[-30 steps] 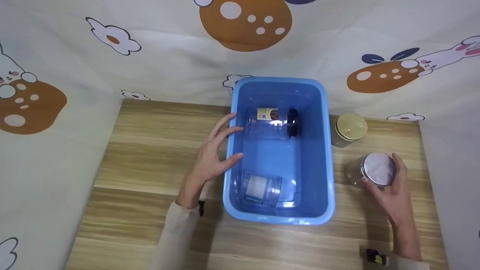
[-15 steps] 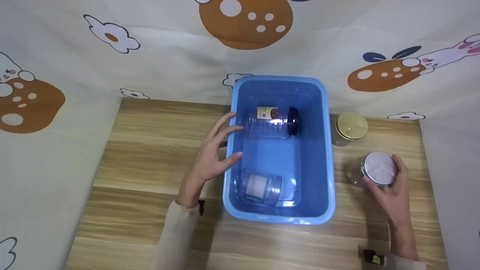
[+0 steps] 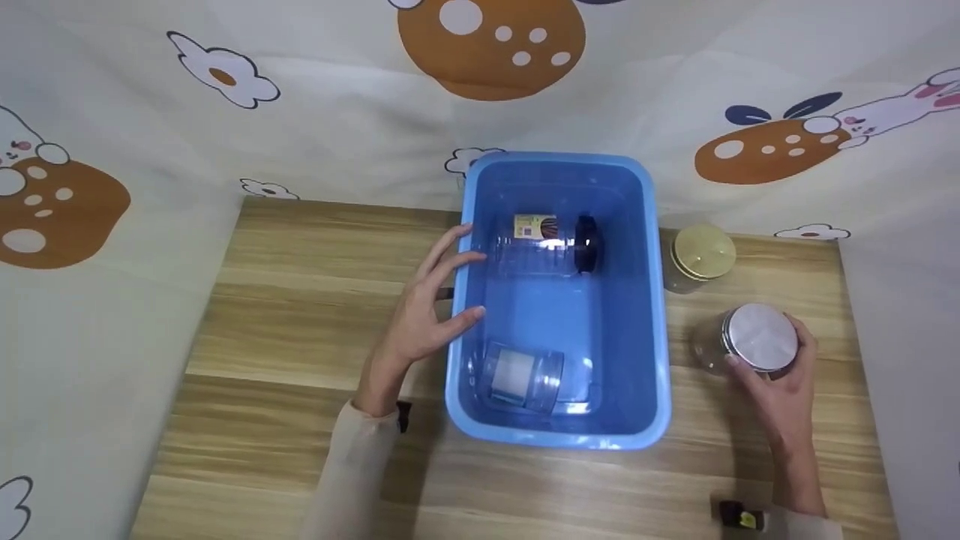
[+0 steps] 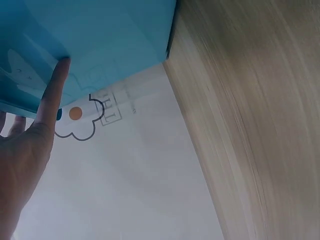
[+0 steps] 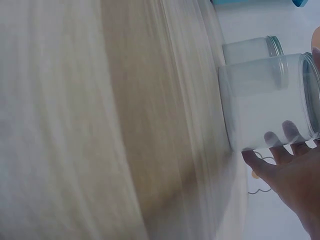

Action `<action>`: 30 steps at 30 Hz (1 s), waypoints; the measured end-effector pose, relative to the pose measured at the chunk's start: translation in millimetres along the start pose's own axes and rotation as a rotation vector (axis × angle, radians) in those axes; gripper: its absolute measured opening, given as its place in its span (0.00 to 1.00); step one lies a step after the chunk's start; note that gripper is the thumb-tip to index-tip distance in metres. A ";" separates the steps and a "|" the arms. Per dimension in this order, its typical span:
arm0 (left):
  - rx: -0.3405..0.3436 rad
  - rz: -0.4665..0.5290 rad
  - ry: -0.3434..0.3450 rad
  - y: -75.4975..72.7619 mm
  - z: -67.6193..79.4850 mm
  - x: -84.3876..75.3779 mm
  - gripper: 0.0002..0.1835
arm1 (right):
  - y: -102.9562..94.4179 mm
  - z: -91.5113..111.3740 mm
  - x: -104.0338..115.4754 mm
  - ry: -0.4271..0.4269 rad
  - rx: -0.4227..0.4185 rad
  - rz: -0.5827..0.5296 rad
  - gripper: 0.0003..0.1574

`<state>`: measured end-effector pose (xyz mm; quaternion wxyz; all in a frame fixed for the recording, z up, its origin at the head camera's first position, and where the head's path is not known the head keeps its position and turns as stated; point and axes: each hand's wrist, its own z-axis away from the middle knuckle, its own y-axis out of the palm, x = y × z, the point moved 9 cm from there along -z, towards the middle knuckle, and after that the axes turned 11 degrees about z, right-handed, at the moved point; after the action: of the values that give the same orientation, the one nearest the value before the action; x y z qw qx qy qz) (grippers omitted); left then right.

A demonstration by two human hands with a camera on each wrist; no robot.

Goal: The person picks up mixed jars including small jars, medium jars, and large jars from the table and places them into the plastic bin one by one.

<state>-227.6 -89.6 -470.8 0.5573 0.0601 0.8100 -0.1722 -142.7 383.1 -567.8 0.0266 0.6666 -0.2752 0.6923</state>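
On the table's right side, my right hand [image 3: 784, 382] holds a clear jar [image 3: 709, 345] with a silver lid [image 3: 763, 337]. Its thumb lies on the near side and the fingers reach round the right. In the right wrist view, fingertips press the wall of this jar [image 5: 260, 102], which appears upright on the table. My left hand [image 3: 420, 311] rests with spread, fairly straight fingers on the left rim of a blue bin [image 3: 661, 330]; one finger touches the bin's outer wall [image 4: 110, 45]. Beyond the held jar stands another jar with a gold lid [image 3: 703, 253].
Inside the bin lie two clear jars on their sides: a black-lidded jar [image 3: 536, 255] at the back and a white-labelled jar [image 3: 525, 377] at the front. A patterned cloth [image 3: 337, 112] hangs behind the wooden table [image 3: 300, 315] and at both sides.
My right hand and wrist have shifted slightly left around the silver-lidded jar, and its fingers show less beyond the lid. The left hand and the bin stay put.
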 end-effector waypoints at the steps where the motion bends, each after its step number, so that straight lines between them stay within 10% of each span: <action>1: 0.000 0.009 -0.007 0.0 -0.3 -0.7 0.32 | 0.3 -0.3 -0.5 0.000 -0.003 -0.021 0.57; 10: -0.002 0.084 -0.039 1.3 -4.7 -36.5 0.29 | -0.1 0.1 -0.1 -0.047 -0.046 0.062 0.57; 30: -0.011 0.067 -0.021 1.8 -4.4 -37.9 0.29 | -0.9 -3.2 1.8 -0.058 -0.090 -0.108 0.55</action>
<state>-216.9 -82.8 -434.8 0.5715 0.0826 0.8027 -0.1495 -145.4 384.6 -565.6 0.0859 0.6984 -0.2701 0.6572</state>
